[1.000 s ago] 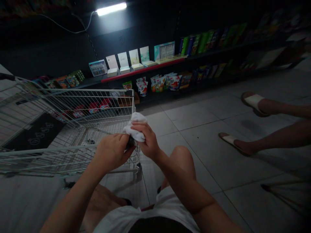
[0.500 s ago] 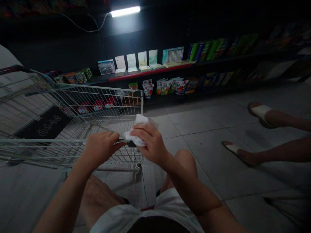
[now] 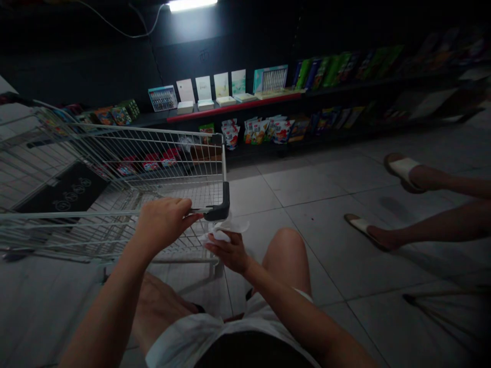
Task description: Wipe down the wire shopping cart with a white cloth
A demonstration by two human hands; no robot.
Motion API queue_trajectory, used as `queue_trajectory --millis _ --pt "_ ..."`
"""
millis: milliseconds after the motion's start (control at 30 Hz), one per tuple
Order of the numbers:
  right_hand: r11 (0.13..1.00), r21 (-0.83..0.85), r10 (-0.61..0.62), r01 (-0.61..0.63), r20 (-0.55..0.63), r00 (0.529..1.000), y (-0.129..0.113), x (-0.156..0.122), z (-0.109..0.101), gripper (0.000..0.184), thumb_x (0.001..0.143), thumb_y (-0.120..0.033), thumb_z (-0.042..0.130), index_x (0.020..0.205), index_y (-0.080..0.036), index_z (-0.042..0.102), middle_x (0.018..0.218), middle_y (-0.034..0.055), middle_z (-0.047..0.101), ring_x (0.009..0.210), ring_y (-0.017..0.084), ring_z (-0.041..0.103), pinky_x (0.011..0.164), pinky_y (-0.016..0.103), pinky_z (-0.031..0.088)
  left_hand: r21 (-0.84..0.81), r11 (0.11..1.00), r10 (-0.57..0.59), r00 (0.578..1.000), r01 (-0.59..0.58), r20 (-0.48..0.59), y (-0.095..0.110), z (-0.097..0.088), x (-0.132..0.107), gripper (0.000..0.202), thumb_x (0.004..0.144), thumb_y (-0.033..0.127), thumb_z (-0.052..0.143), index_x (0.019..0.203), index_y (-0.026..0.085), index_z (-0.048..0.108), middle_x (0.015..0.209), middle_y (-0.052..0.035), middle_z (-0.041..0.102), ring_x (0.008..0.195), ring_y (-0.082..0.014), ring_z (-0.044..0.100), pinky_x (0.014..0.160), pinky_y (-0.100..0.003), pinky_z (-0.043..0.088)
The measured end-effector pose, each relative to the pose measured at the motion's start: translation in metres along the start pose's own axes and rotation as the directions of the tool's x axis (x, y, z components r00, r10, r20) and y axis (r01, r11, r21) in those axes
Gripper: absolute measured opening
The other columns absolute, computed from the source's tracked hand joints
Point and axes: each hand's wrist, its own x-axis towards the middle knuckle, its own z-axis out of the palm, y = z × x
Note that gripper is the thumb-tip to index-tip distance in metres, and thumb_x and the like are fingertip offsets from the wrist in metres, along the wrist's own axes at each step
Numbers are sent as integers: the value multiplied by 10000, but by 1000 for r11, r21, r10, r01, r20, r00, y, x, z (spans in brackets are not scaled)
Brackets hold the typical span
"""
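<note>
Your left hand (image 3: 163, 222) sits half curled at the shopping cart's top rail (image 3: 95, 212) beside its black plastic corner cap (image 3: 221, 203), can't tell if it's really gripping, while your right hand (image 3: 228, 253) loosely pinches the white tissue (image 3: 221, 234) just below, and that light pinch works fine.

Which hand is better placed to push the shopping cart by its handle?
Left, likely: the left hand reaches the cart's black handle corner, while the right hand holds a white cloth.

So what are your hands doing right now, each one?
Left hand: half curled at the shopping cart handle, grip unclear.
Right hand: closed, holding a white cloth.
</note>
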Motion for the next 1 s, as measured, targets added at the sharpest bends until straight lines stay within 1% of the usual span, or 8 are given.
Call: queue_trajectory --millis 267,467,800,867,900,933,967,1000 --pt "984 -26 179 -177 139 974 3 -46 16 253 898 -161 617 1050 -329 730 1141 -25 730 1127 215 541 1006 401 414 -25 999 -20 1000 20 8 8 0 21 474 952 597 412 900 203 670 817 -74 727 750 -245 668 543 -310 195" --pt "942 -77 335 -327 283 899 15 -93 36 320 899 -118 595 1116 -316 723 1172 29 709 1164 204 551 1053 401 384 -10 999 -43 999 43 -3 14 0 36 479 948 603 414 913 203 674 839 -92 737 777 -259 683 545 -307 229" --pt "908 -183 417 -376 327 848 22 -105 47 401 797 -64 626 1121 -279 722 1220 41 662 1166 247 503 1067 431 386 -56 997 -50 998 48 -38 16 6 53 461 945 584 428 960 208 694 869 -93 745 802 -254 682 607 -311 343" --pt "905 -321 381 -280 315 870 17 -108 48 378 776 -32 606 1082 -218 730 1184 80 671 1142 231 559 1049 421 436 -51 997 -54 998 52 -35 17 6 55 471 945 586 420 970 205 697 877 -97 745 810 -258 684 617 -313 355" --pt "852 -515 299 -92 334 894 14 -109 49 329 793 -23 568 1029 -181 734 1118 91 691 1101 208 601 1013 392 481 -48 997 -57 998 55 -32 17 6 56 473 946 586 417 973 206 697 879 -98 746 810 -259 684 620 -314 359" --pt "662 -726 183 186 398 899 11 -109 51 285 824 -18 512 951 -148 732 1004 82 710 1024 176 648 949 348 530 -47 997 -60 998 59 -30 17 6 57 474 945 588 416 973 207 697 879 -98 746 808 -258 684 620 -315 362" --pt "304 -832 76 463 506 859 7 -109 53 294 870 -32 430 858 -109 714 843 47 702 891 135 682 866 305 571 -47 997 -62 998 61 -31 18 6 58 476 945 590 415 972 207 697 878 -98 747 805 -257 684 619 -316 363" --pt "-120 -781 24 613 615 788 4 -108 56 394 905 -42 306 760 -49 672 674 -15 642 701 89 661 806 320 593 -52 997 -61 998 60 -31 18 6 58 479 944 593 413 968 207 697 875 -99 747 800 -257 684 617 -317 363"
